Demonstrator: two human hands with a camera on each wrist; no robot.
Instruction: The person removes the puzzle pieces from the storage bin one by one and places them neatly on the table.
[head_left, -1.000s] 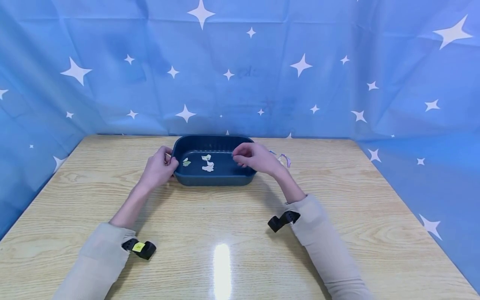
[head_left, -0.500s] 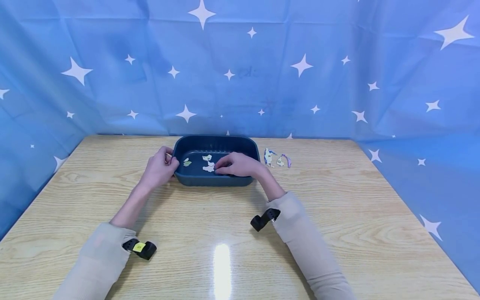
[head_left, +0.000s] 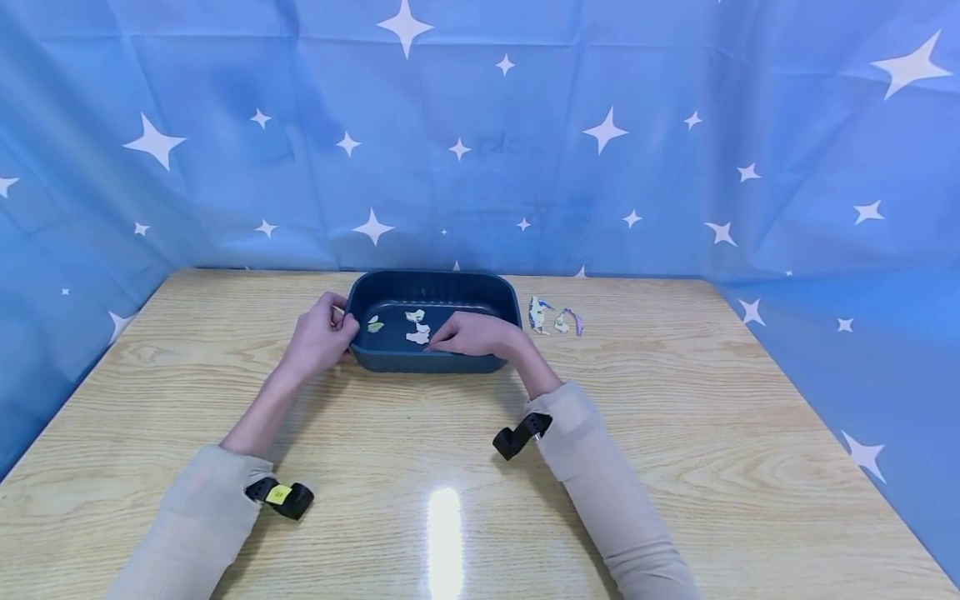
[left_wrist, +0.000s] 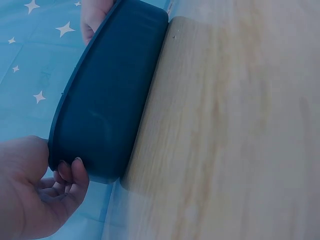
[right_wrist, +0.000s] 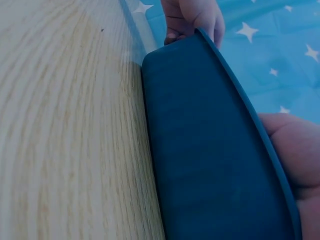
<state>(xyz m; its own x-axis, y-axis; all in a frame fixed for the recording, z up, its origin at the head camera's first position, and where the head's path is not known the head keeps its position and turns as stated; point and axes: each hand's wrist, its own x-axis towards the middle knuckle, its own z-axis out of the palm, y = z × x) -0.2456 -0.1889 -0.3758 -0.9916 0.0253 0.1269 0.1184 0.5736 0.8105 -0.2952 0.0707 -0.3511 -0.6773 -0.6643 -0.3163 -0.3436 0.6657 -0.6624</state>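
Note:
A dark blue rectangular basin (head_left: 420,362) stands at the far side of the wooden table. My left hand (head_left: 321,329) grips its left end, fingers curled against the outer wall below the rim in the left wrist view. Reaching over the right side, my right hand (head_left: 480,333) is inside the basin, fingers bent down with their tips beside several small flat white pieces (head_left: 417,333). I cannot tell whether those fingertips hold anything; the basin's wall hides them in the right wrist view. A small pale green piece (head_left: 375,325) lies at the basin's left inside.
To the right of the basin, irregular whitish scraps with blue edges (head_left: 537,315) and with a purple edge (head_left: 576,323) lie on the wooden table (head_left: 675,417). Directly behind the table hangs a blue curtain (head_left: 525,167) with white stars.
My right hand has moved left and down inside the basin, from its right side to beside the white pieces, uncovering the scraps on the table. The left hand and basin stay put.

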